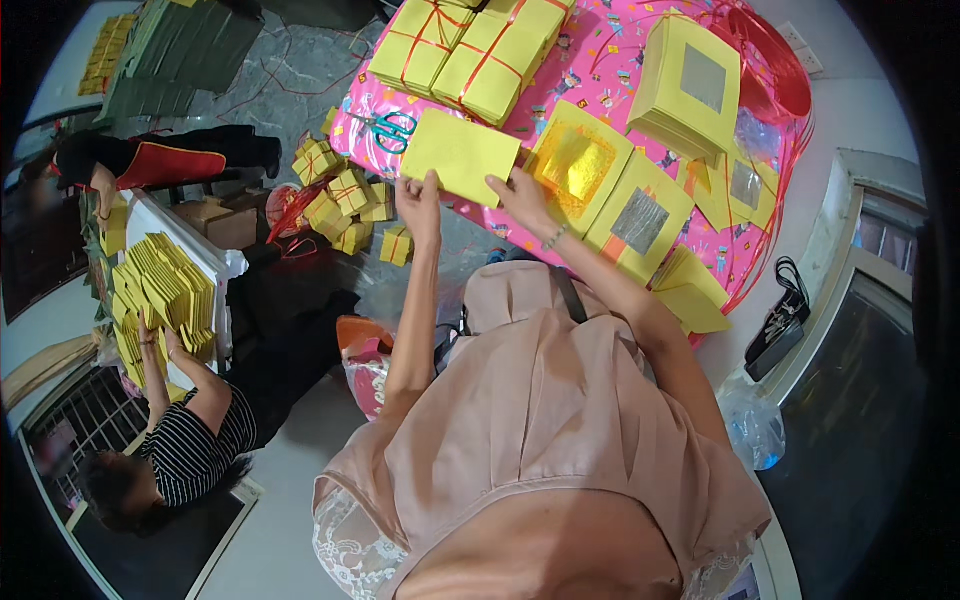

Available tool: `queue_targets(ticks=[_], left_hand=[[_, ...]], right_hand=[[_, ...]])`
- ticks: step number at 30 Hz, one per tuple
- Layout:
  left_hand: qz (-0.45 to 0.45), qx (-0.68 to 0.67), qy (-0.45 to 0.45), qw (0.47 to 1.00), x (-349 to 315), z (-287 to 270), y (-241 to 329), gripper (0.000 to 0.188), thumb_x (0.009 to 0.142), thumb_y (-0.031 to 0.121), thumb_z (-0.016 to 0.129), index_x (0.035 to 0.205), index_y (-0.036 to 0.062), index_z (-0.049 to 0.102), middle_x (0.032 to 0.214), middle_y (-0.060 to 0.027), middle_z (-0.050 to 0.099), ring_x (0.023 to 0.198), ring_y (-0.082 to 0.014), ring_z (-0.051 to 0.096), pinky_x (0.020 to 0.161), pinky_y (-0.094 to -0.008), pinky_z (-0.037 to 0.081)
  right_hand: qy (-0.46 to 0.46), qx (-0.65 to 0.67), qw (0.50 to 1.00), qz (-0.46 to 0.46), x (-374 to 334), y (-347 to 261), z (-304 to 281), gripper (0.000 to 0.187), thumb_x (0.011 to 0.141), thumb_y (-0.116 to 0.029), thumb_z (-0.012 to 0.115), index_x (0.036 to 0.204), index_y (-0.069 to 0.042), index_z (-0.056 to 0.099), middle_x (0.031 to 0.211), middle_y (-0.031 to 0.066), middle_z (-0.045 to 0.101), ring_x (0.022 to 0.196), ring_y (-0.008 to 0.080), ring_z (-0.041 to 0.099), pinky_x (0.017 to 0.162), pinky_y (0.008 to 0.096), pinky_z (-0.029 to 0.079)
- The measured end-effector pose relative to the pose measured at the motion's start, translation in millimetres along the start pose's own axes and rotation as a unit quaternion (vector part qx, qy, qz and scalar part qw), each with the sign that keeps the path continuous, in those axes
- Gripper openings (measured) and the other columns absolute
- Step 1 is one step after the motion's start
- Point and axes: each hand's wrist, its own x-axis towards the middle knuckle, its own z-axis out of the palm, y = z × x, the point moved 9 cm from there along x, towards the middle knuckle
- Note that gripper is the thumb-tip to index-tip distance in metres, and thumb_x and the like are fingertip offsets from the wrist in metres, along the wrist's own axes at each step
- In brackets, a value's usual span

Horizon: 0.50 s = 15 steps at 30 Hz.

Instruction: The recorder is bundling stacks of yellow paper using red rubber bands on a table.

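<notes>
A rectangle of plain yellow paper (pixel 458 155) lies at the near edge of the pink patterned tablecloth. My left hand (pixel 420 200) pinches its near left corner, and my right hand (pixel 525 198) grips its right end. Whether it is one sheet or a thin stack I cannot tell. Just beyond its left end rest teal-handled scissors (pixel 391 131). Close to my right hand is a stack of yellow paper with a gold foil square (pixel 578 168). Beside that, under my right forearm's side, lies yellow paper with a silver square (pixel 640 222).
Red-tied yellow bundles (pixel 470 55) sit at the table's far side. A tall silver-patched stack (pixel 688 85) and red strapping (pixel 775 75) stand at the right. More bundles (pixel 345 195) lie on the floor. Two people work at left around a table with yellow stacks (pixel 165 290).
</notes>
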Motion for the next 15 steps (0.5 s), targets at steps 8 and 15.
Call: queue_targets(ticks=[8, 15], left_hand=[[-0.007, 0.207, 0.03, 0.978, 39, -21, -54, 0.032, 0.083, 0.012, 0.073, 0.101, 0.0005, 0.05, 0.064, 0.0013, 0.053, 0.054, -0.0063, 0.048, 0.05, -0.0224, 0.04], [-0.054, 0.209, 0.078, 0.973, 29, -20, -49, 0.047, 0.08, 0.011, 0.075, 0.114, -0.0014, 0.044, 0.069, 0.0001, 0.053, 0.059, -0.0081, 0.05, 0.053, -0.025, 0.042]], right_hand=[[-0.047, -0.123, 0.99, 0.046, 34, 40, 8, 0.036, 0.091, -0.034, 0.061, 0.095, 0.002, 0.063, 0.074, 0.0102, 0.068, 0.063, 0.0168, 0.068, 0.059, 0.0309, 0.052], [-0.047, -0.186, 0.98, 0.053, 36, 34, 4, 0.04, 0.088, -0.039, 0.063, 0.089, 0.001, 0.064, 0.069, 0.012, 0.067, 0.064, 0.0193, 0.069, 0.061, 0.0346, 0.052]])
